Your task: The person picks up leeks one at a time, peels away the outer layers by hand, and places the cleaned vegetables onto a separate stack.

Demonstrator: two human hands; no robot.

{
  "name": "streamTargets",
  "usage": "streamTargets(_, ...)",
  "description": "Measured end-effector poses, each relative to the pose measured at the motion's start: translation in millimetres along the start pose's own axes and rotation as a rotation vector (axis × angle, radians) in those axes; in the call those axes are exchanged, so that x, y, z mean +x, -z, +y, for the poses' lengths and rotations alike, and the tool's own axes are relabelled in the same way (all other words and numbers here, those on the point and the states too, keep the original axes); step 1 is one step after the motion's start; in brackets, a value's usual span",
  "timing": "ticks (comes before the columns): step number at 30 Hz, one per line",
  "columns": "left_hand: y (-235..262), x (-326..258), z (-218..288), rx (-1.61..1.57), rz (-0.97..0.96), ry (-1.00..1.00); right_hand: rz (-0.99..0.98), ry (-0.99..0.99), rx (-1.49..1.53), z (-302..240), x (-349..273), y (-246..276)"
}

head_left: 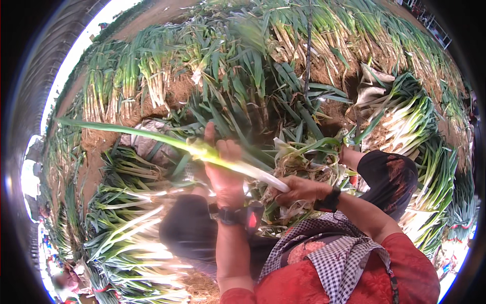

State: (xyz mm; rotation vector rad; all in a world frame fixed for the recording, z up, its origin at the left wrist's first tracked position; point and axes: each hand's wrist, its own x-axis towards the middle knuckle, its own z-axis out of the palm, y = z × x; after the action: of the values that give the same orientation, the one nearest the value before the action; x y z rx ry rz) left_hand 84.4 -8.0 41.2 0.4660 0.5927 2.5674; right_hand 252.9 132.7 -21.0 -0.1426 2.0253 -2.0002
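Note:
A long green onion (253,173), white at the root end and green at the leaf end, slants across in front of me. My right hand (301,190) is closed around its white end. My left hand (224,169) is on the stalk near where white turns to green, one finger pointing up and the others bent by the stalk. Its green leaf stretches to the far left. Below my hands, between my knees, lies a heap of stripped, withered leaves (309,169).
Piled green onions (131,223) lie to my left, and another pile (405,124) is on my right. Rows of green onions with roots (152,76) spread beyond on brown soil. A thin dark pole (308,50) stands ahead. Pale sacking (372,83) lies at the right.

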Motion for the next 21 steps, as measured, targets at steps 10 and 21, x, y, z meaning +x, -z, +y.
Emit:
streamTargets(10,-39,-7,-13,0.807,0.457,-0.562,0.693,-0.034,-0.684,-21,-1,-14)
streamTargets(21,-41,-10,8,1.596,0.179,-0.576,0.480,-0.057,-0.277,-6,3,1)
